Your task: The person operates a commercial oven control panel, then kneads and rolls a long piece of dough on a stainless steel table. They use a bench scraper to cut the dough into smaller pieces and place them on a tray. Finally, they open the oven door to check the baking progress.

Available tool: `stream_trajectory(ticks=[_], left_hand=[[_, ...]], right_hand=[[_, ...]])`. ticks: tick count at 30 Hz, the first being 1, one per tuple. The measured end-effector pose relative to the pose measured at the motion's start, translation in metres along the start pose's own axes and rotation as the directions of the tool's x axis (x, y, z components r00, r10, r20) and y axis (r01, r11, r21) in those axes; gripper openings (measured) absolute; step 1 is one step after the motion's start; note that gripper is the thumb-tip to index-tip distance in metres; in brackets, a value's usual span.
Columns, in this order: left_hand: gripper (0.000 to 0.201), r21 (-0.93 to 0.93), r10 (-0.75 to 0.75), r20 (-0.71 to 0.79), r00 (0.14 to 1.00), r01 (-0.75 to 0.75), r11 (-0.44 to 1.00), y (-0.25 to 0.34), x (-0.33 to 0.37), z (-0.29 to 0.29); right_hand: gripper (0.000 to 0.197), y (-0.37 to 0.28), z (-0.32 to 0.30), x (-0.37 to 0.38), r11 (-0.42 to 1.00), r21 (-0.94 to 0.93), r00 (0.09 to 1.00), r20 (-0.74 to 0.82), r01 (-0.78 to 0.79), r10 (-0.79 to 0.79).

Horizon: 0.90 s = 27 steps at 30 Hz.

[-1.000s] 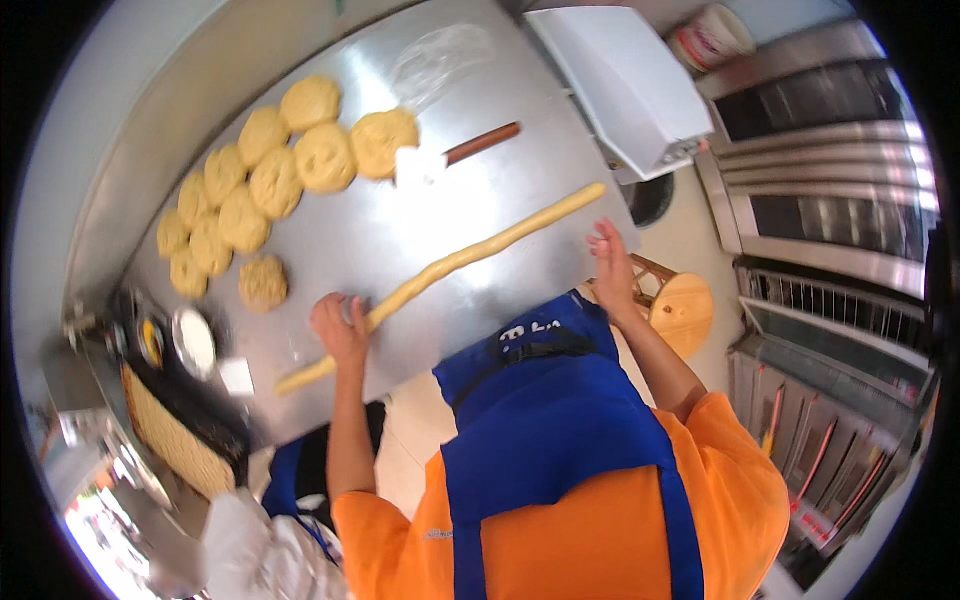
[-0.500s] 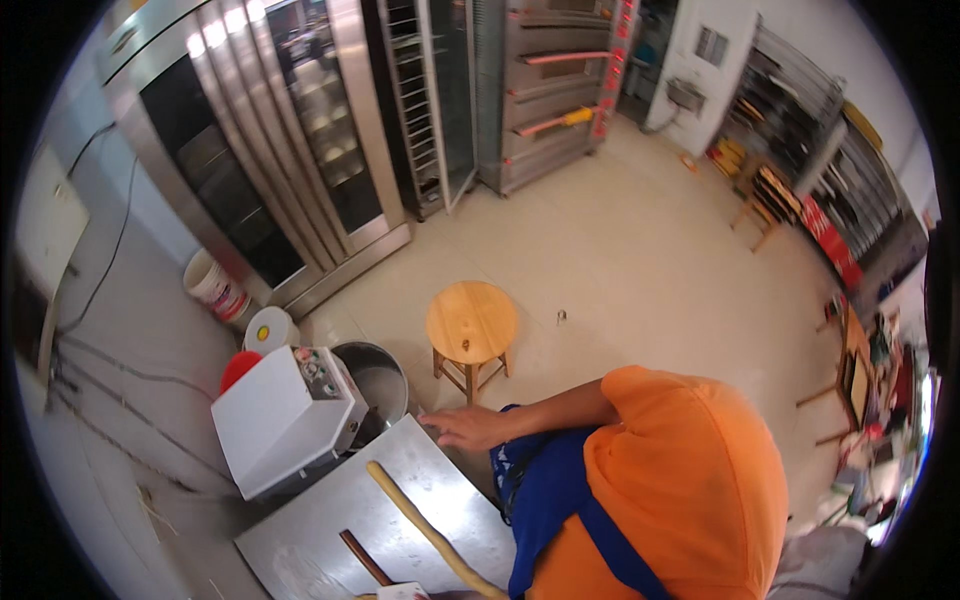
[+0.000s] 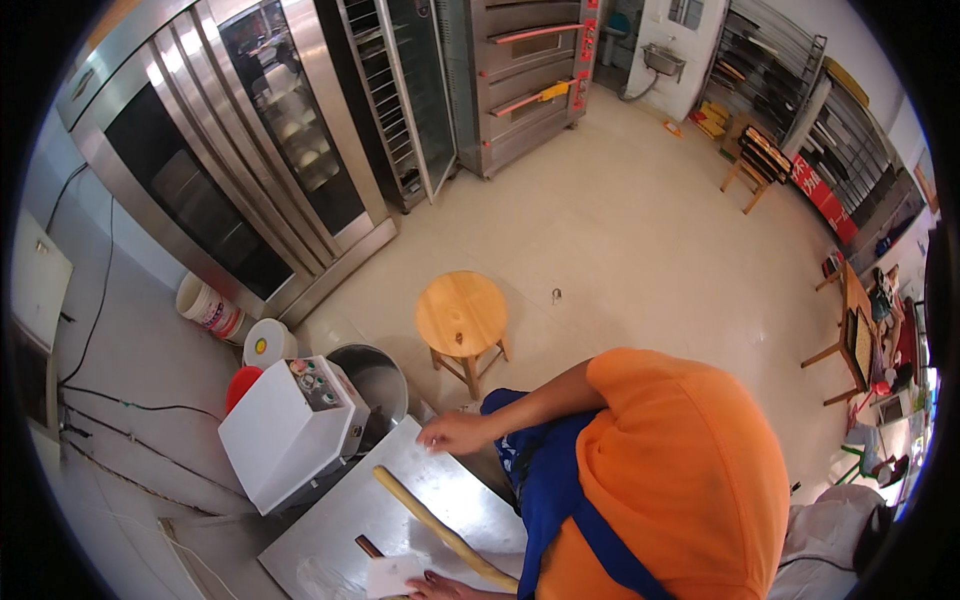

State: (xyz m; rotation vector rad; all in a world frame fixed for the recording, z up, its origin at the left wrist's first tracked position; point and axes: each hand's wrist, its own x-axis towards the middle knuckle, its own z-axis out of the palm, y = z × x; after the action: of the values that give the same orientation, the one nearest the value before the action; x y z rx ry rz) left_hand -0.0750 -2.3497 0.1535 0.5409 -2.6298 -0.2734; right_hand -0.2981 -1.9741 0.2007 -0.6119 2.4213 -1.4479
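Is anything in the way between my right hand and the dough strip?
Nothing visible stands between your right hand and the dough strip. The white flat piece by your left hand is on the strip's other side.

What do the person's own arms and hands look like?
The right hand shows no glove, and the right forearm is bare below a short, plain orange sleeve. The left hand, at the lower edge, shows no glove either; the left sleeve is out of sight.
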Motion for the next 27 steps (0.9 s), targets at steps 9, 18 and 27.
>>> stream_trajectory(ticks=[9,18,27], left_hand=[[0.035,-0.817,-0.463,0.565,0.683,0.542,-0.198,0.165,0.028,0.008],[0.026,-0.528,-0.764,-0.026,0.644,0.640,0.558,0.154,0.059,0.047],[0.051,-0.161,-0.339,0.049,0.940,0.342,0.926,0.212,0.119,0.129]], right_hand=[[0.041,-0.058,0.077,0.075,0.967,0.237,0.876,0.443,0.090,-0.191],[0.034,0.016,-0.001,0.184,0.975,0.169,0.988,-0.017,-0.147,0.152],[0.026,0.043,-0.017,0.208,0.987,-0.122,0.922,0.382,0.106,-0.052]])
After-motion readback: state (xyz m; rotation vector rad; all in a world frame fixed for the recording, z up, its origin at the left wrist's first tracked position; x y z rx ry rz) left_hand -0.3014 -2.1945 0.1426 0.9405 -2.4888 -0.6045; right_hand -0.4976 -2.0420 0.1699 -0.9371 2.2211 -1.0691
